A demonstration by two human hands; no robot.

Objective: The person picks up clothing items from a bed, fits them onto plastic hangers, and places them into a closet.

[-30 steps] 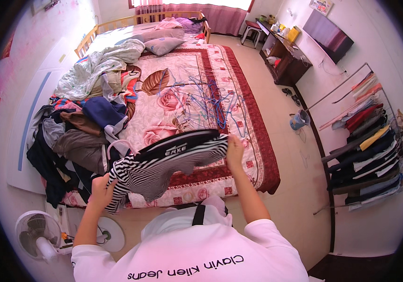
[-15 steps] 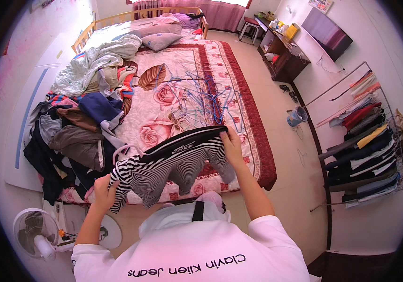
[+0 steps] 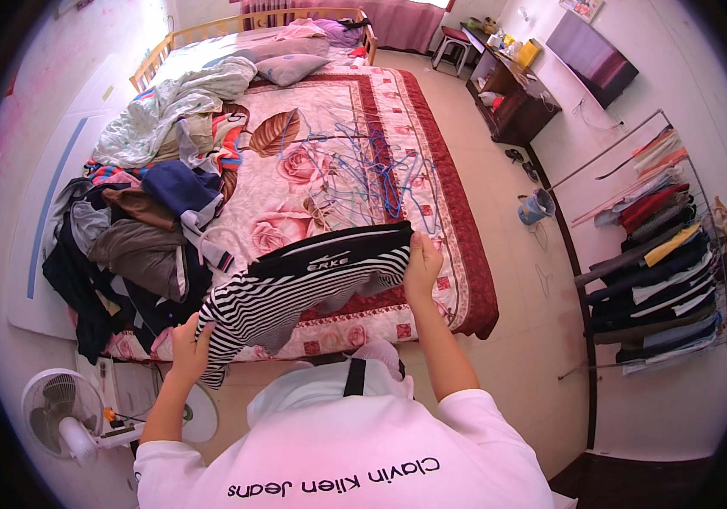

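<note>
A black-and-white striped shirt [image 3: 291,297] with a solid black band along one edge is stretched between both my hands above the near edge of the bed. My left hand [image 3: 189,346] is closed on its lower left end. My right hand [image 3: 423,263] grips the upper right corner by the black band. Part of the cloth sags between them. Beyond it, blue wire hangers [image 3: 384,182] lie tangled on the flowered bedspread [image 3: 274,229]. To the left, next to the shirt, a heap of dark and grey clothes [image 3: 139,250] covers that side of the bed.
A rack of hanging clothes [image 3: 656,271] stands along the right wall, with a blue bucket [image 3: 536,207] near it. A white fan [image 3: 62,411] is at the lower left. Pillows [image 3: 291,69] lie at the bed's far end; a dark desk [image 3: 520,110] stands at the far right.
The shirt has turned so its black band shows wider and flatter, and its lower folds have drawn up. My right hand has shifted slightly right; both hands keep their grip.
</note>
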